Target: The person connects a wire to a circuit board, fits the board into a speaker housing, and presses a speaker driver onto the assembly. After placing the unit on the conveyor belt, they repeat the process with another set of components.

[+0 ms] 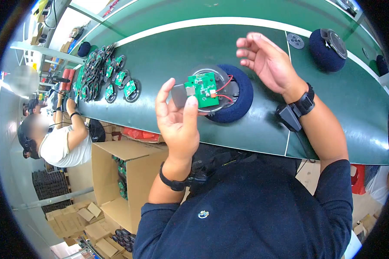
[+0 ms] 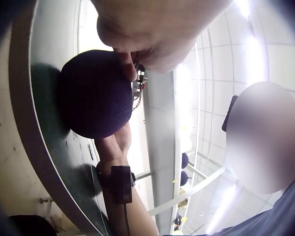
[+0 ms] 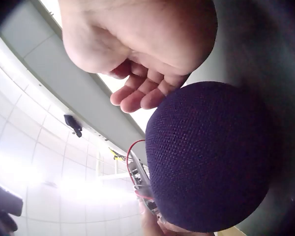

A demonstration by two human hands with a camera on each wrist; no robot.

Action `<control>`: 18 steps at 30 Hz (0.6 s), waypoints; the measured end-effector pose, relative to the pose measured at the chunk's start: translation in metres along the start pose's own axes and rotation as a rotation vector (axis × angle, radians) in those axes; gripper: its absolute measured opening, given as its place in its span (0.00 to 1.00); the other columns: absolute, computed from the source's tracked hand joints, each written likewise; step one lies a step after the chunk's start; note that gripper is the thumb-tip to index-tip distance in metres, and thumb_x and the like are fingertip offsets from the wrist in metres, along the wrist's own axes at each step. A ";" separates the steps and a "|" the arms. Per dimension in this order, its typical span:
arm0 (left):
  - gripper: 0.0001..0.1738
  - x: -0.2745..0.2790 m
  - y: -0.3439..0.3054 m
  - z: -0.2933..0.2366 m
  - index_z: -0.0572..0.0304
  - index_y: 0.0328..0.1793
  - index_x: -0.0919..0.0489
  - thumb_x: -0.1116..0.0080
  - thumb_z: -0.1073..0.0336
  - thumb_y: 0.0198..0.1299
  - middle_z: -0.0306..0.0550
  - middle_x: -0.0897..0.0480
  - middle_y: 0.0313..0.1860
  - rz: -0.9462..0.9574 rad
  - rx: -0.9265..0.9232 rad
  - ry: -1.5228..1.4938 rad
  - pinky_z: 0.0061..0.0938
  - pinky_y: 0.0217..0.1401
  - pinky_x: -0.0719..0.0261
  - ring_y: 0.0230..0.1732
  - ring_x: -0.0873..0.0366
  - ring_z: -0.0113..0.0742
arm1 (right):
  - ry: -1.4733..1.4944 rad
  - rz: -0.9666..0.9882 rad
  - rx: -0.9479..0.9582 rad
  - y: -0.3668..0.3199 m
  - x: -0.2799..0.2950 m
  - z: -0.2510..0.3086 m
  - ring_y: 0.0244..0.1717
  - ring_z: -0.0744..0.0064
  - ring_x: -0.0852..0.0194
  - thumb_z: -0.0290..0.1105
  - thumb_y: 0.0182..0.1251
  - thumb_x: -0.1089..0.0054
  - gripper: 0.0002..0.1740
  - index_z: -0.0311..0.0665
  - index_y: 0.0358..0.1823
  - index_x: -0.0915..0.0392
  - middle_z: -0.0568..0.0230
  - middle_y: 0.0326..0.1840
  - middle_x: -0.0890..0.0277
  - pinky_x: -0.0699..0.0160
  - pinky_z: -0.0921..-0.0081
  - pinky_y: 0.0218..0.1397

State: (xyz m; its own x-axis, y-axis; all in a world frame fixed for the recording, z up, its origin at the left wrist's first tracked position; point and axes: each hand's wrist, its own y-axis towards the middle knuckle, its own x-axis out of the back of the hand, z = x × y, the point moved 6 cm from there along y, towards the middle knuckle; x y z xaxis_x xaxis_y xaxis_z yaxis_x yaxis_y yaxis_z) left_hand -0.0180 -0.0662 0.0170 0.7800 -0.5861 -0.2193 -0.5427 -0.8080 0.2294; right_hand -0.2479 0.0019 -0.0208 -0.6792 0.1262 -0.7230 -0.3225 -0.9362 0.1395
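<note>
In the head view my left hand (image 1: pixel 177 125) pinches a dark round cap carrying a green circuit board (image 1: pixel 202 88), its thumb at the board's lower left corner. Red wires (image 1: pixel 224 84) run from the board to the opening of a dark blue fabric-covered ball (image 1: pixel 242 97) on the green table. My right hand (image 1: pixel 272 64) is raised to the right of the ball, fingers loosely bent, holding nothing. In the right wrist view the ball (image 3: pixel 211 152) lies close below the right hand (image 3: pixel 142 49). The left wrist view shows the ball (image 2: pixel 96 93) beside the left hand (image 2: pixel 152 29).
Several round parts with green boards (image 1: pixel 103 71) lie piled at the table's left. Another blue ball (image 1: pixel 326 52) and a flat dark disc (image 1: pixel 295 41) are at the right. A cardboard box (image 1: pixel 138 172) stands below the table's front edge; a person (image 1: pixel 62 146) sits at the left.
</note>
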 end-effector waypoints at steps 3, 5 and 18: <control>0.35 0.007 0.013 -0.012 0.63 0.78 0.45 0.45 0.78 0.68 0.53 0.18 0.55 -0.001 -0.166 0.096 0.27 0.55 0.19 0.50 0.18 0.34 | -0.266 -0.125 0.068 -0.005 -0.022 0.024 0.59 0.68 0.23 0.44 0.80 0.52 0.16 0.40 0.53 0.24 0.57 0.58 0.21 0.26 0.71 0.62; 0.35 -0.004 0.026 -0.027 0.65 0.78 0.43 0.44 0.79 0.67 0.53 0.18 0.55 0.219 -0.318 0.134 0.29 0.61 0.23 0.53 0.18 0.35 | -0.554 0.094 0.161 -0.006 -0.042 0.033 0.64 0.68 0.26 0.43 0.80 0.51 0.21 0.38 0.64 0.27 0.57 0.62 0.23 0.29 0.71 0.66; 0.16 0.015 0.068 -0.013 0.61 0.57 0.22 0.39 0.72 0.63 0.48 0.21 0.60 0.409 -0.278 0.443 0.32 0.66 0.28 0.63 0.25 0.37 | -0.816 0.066 0.221 -0.019 -0.077 0.015 0.63 0.73 0.26 0.33 0.77 0.45 0.22 0.31 0.68 0.29 0.60 0.63 0.23 0.29 0.73 0.68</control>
State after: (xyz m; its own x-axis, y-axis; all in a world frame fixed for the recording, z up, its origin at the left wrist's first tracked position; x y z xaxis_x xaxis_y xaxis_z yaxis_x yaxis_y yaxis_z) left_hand -0.0388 -0.1292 0.0414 0.6146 -0.7146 0.3343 -0.7679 -0.4449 0.4608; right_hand -0.1998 0.0156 0.0424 -0.9366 0.3503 -0.0060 -0.3295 -0.8749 0.3549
